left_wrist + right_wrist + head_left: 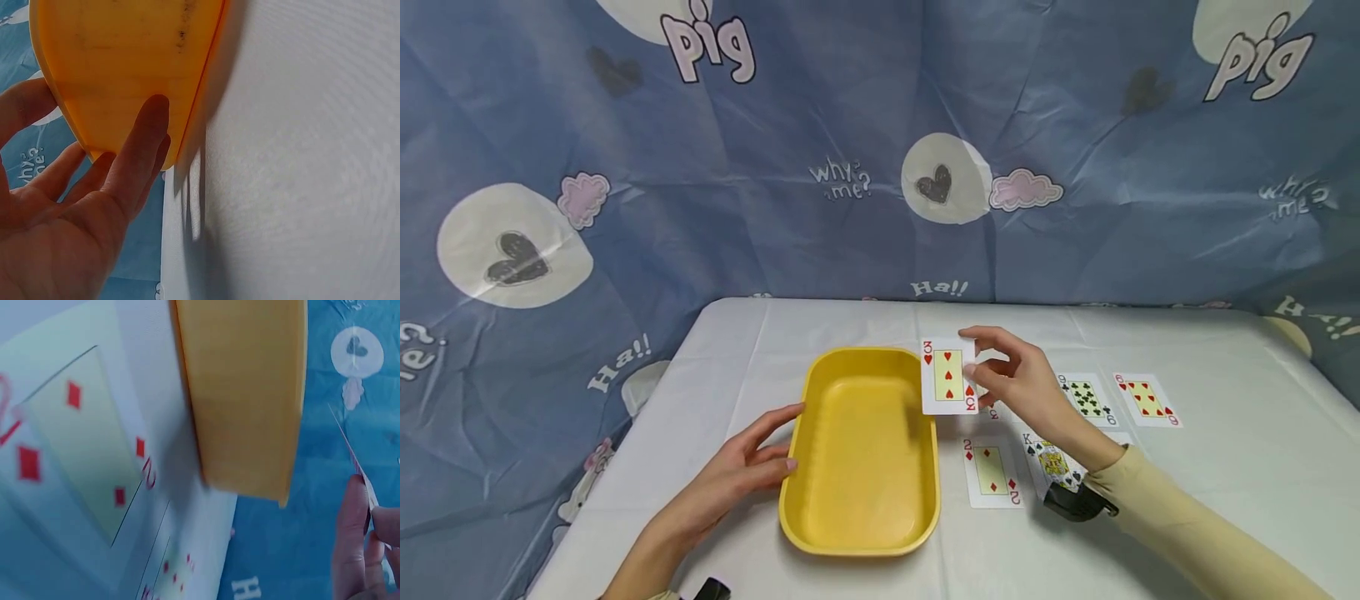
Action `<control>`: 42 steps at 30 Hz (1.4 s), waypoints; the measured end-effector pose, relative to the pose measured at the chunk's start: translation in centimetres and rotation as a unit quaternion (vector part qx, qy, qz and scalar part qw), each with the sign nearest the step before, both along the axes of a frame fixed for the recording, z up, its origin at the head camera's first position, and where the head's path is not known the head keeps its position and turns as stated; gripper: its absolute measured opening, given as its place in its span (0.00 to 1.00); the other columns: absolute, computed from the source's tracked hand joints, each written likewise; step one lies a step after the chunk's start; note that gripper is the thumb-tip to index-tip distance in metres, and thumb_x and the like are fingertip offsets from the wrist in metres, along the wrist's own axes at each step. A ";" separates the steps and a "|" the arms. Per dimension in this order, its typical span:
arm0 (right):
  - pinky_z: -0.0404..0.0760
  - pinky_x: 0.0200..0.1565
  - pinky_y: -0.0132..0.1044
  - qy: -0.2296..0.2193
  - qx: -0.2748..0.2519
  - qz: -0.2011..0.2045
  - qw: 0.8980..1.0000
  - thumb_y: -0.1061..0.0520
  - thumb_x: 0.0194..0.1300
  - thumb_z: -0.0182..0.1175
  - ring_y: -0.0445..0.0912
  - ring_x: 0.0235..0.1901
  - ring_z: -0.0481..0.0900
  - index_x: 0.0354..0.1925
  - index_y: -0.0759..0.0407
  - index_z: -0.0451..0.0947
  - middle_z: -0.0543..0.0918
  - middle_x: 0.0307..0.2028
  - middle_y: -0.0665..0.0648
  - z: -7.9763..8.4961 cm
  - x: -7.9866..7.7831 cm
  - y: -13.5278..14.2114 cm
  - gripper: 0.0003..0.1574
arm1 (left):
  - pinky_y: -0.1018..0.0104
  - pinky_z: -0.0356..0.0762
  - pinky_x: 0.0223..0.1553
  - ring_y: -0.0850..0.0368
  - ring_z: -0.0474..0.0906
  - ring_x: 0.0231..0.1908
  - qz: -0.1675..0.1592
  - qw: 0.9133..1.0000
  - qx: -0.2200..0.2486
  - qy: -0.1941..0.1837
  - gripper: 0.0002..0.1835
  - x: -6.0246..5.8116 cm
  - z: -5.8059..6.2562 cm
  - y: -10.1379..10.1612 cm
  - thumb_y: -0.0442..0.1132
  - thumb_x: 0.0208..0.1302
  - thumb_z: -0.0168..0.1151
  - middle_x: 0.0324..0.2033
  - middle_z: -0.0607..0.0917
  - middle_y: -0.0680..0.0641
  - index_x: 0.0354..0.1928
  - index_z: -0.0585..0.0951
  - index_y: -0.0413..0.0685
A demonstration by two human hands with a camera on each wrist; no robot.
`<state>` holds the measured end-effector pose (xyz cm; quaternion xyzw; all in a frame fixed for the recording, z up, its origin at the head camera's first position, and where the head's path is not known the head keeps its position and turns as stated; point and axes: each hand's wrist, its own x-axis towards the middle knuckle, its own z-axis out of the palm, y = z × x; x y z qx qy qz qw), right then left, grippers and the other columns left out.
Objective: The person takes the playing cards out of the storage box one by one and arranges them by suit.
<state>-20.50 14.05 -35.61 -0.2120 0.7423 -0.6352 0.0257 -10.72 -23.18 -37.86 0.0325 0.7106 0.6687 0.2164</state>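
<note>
A yellow tray (861, 546) stands on the white-covered table. My left hand (730, 471) touches its left wall with fairly straight fingers; the left wrist view shows the fingertips against the tray's outer side (125, 62). My right hand (1026, 387) pinches a three of hearts card (949, 396) by its right edge, face up. That card is raised over the tray's right rim, and the right wrist view shows it almost edge-on. Below the right hand lie a two of diamonds card (992, 473) and a king of spades card (1048, 465), the latter partly covered by the wrist.
Beyond the right wrist lie a nine of clubs card (1086, 398) and a six of hearts card (1147, 400). Another red card is mostly hidden behind the right hand. A blue patterned cloth (850, 242) hangs behind the table.
</note>
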 end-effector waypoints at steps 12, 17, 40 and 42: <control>0.83 0.28 0.42 0.006 0.033 -0.052 0.998 0.63 0.68 0.62 0.47 0.31 0.80 0.63 0.55 0.72 0.72 0.46 0.64 -0.2 1.4 4.9 0.26 | 0.55 0.78 0.52 0.45 0.77 0.56 0.000 1.000 -0.005 -0.006 0.36 0.0 -0.1 0.0 0.41 0.70 0.61 0.66 0.70 0.38 0.76 0.58 0.57; 0.79 0.30 0.36 0.002 0.040 -0.070 0.997 0.61 0.71 0.59 0.45 0.31 0.77 0.65 0.54 0.70 0.71 0.46 0.62 -0.4 2.0 7.0 0.26 | 0.54 0.79 0.52 0.46 0.77 0.56 0.010 1.000 -0.009 -0.013 0.36 0.1 -0.2 0.1 0.42 0.69 0.62 0.71 0.63 0.39 0.75 0.59 0.57; 0.78 0.27 0.38 0.017 0.141 -0.120 0.983 0.62 0.72 0.58 0.40 0.32 0.78 0.65 0.58 0.68 0.72 0.46 0.54 -1.6 4.8 18.5 0.26 | 0.53 0.79 0.51 0.46 0.78 0.54 0.026 0.999 -0.018 -0.028 0.37 -0.3 -0.2 0.4 0.43 0.68 0.64 0.69 0.66 0.38 0.75 0.59 0.58; 0.76 0.26 0.39 0.017 0.153 -0.125 0.980 0.63 0.71 0.58 0.41 0.31 0.76 0.65 0.59 0.69 0.72 0.45 0.53 -1.7 5.0 19.4 0.26 | 0.54 0.80 0.50 0.46 0.78 0.54 0.026 0.999 -0.019 -0.026 0.37 -0.3 -0.2 0.4 0.43 0.68 0.64 0.68 0.67 0.37 0.75 0.59 0.57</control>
